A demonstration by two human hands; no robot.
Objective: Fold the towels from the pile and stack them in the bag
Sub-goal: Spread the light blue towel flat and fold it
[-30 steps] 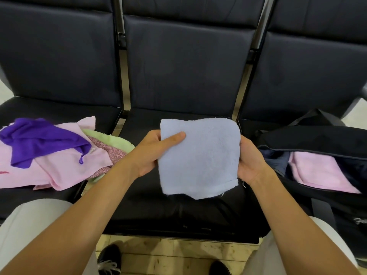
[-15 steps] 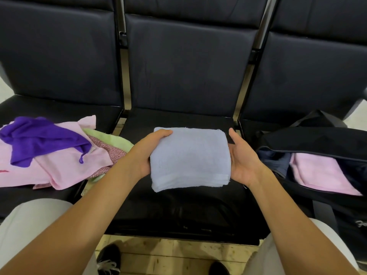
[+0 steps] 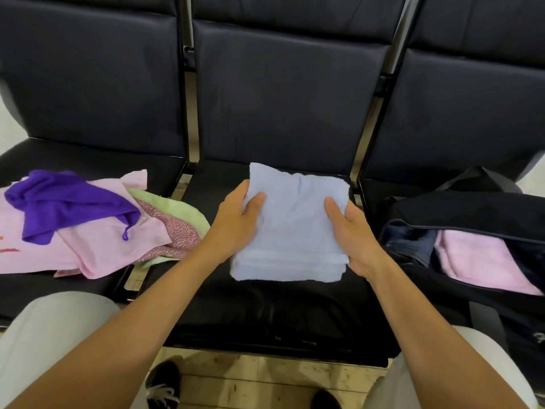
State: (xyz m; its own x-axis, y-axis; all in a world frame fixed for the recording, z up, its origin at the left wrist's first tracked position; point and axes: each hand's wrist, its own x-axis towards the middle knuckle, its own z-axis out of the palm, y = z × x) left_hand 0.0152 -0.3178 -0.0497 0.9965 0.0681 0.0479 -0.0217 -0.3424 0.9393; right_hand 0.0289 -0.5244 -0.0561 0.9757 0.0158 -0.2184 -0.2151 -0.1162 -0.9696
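Three dark seats [image 3: 283,119] span the view; on the middle one lies a folded light-blue towel [image 3: 290,228]. Left hand [image 3: 236,224] and right hand [image 3: 352,234] grip its sides, thumbs on top, fingers curled underneath. Left of it lies the towel pile [image 3: 88,228]; right, an open black bag [image 3: 472,208] holding a pink towel [image 3: 477,261].

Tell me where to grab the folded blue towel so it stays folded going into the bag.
Grip the blue towel by its left and right edges, thumbs on top and fingers underneath, as the left hand and right hand do now. Its stacked layers show along the near edge, so pinching the sides probably keeps them together.
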